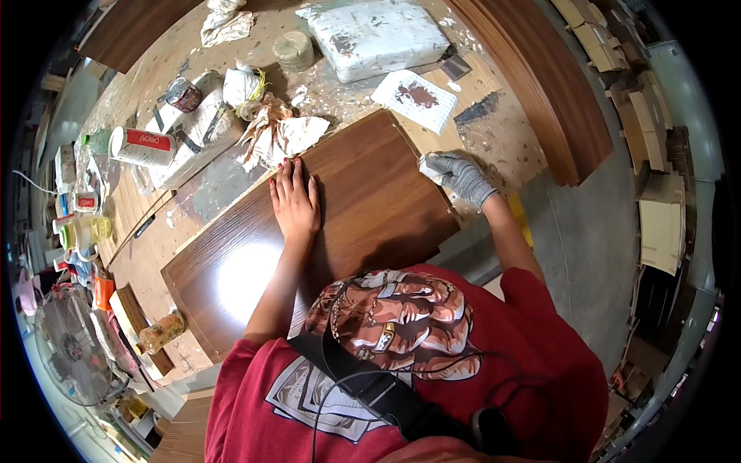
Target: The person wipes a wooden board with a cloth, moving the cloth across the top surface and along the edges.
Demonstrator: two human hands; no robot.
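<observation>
Fabric of a red T-shirt [540, 332], printed with a brown-toned picture and crossed by a black strap [309, 351], fills the nearest part of the view. Just beyond it lies a dark brown wood-grain board [378, 193], set slantwise on the near side of a paint-flecked workbench [513, 150], with a bright white glare on its left part. The bare left hand [297, 212] rests palm down on the board, its fingers straight and only slightly apart, their red-nailed tips near the far long edge. At the board's right short edge, the right hand [463, 176], in a grey knit glove, has its fingers bent around a small pale wad [430, 169]; whether that is cloth or paper I cannot tell. Off to the left, a bottle with amber contents [162, 332] lies near the board's left end. Past the left fingertips sits a crumpled, brown-stained paper [282, 135], with a white cup with a red panel [143, 147] tipped on its side farther left. Beyond the board's far right corner, a white sheet [428, 112] bears a dark brown smear. Farther back stand a squat round jar [293, 50] and a paint-spattered white block [378, 38].
</observation>
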